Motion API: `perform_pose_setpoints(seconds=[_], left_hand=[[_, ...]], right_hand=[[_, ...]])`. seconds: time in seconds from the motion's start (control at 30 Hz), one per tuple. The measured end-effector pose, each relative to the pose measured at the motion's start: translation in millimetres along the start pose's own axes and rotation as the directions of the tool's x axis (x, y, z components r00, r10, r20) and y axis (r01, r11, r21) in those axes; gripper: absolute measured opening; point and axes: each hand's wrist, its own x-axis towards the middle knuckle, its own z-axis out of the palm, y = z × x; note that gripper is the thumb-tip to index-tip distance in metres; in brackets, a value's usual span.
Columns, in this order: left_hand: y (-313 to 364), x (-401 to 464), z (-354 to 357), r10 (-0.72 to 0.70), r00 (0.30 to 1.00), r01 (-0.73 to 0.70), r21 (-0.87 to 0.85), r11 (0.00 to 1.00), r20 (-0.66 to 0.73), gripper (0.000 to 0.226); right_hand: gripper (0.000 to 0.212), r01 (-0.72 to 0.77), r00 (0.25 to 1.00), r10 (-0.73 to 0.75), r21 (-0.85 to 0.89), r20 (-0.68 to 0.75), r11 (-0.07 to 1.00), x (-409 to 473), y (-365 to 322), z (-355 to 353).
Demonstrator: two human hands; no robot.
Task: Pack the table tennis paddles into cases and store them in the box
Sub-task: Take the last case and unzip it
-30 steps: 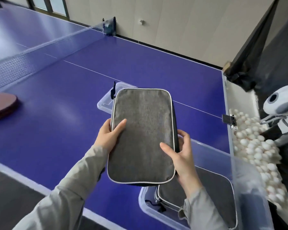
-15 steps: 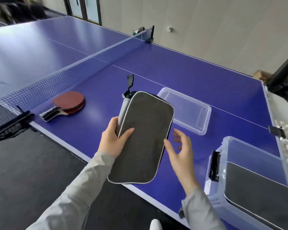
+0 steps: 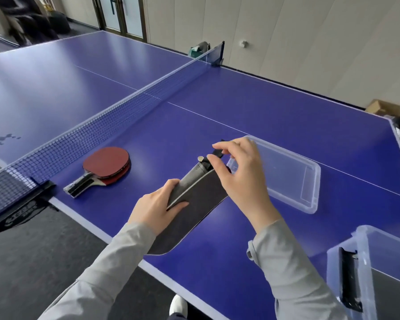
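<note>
A: Where's the case (image 3: 195, 210) rn?

B: Flat-ish over the near edge of the counter (image 3: 286, 125), low end hanging off toward 7 o'clock. Long axis approx 7-to-1 o'clock.

A: Left hand (image 3: 157, 209)?

B: Clamped round the case's left edge at mid-length, thumb on top, fingers curled under. Holding, not pulling.

A: Right hand (image 3: 238, 174)?

B: At the far end, 1 o'clock corner. Thumb and forefinger pinching the black zip tab (image 3: 218, 150), other fingers loosely spread above. Nearer to the zip than the left, so prob the one to run it.

A: Which way from the fingers does the zip go?

B: Back toward 7 o'clock along the case's left edge, as far as can be judged. Teeth too small to say whether open or closed.

A: Paddles (image 3: 106, 168)?

B: Two stacked, red rubber up, at 10 o'clock from the case, well apart, handles pointing toward 7–8. Closer to the left hand.

A: Box?

B: Clear box (image 3: 346, 269) at 4 o'clock, a grey case already inside. Lid (image 3: 310, 195) lying at 2 o'clock, just beyond the right hand.

A: Vs half a sec ago?

B: Then right hand open, off the case, fingers spread; case tilted up in the air. Now lowered toward the counter, right hand on the tab.
</note>
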Motion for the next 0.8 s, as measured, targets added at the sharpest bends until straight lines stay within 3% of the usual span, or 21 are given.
perform_pose_setpoints(seconds=[0.2, 0.43, 0.63, 0.8], left_hand=[[-22.7, 50.1, 0.0, 0.112, 0.992, -0.117, 0.108, 0.987, 0.050, 0.040], [-35.7, 90.3, 5.1, 0.188, 0.978, -0.198, 0.123, 0.972, 0.089, 0.034], [-44.0, 119.5, 7.9, 0.234, 0.963, -0.240, 0.031, 0.970, 0.132, 0.041], [-52.2, 143.3, 3.0, 0.271, 0.943, -0.261, -0.076, 0.962, 0.191, 0.045]], right_hand=[[0.021, -0.072, 0.975, 0.122, -0.256, 0.186, 0.964, 50.6, 33.1, 43.2], [0.005, -0.154, 0.951, 0.206, -0.224, 0.230, 0.962, 72.6, 49.1, 59.7], [0.016, -0.328, 0.944, 0.330, -0.074, 0.023, 0.942, 84.1, 45.3, 65.8], [0.014, -0.392, 0.918, 0.383, -0.104, -0.102, 0.914, 96.3, 39.0, 72.1]])
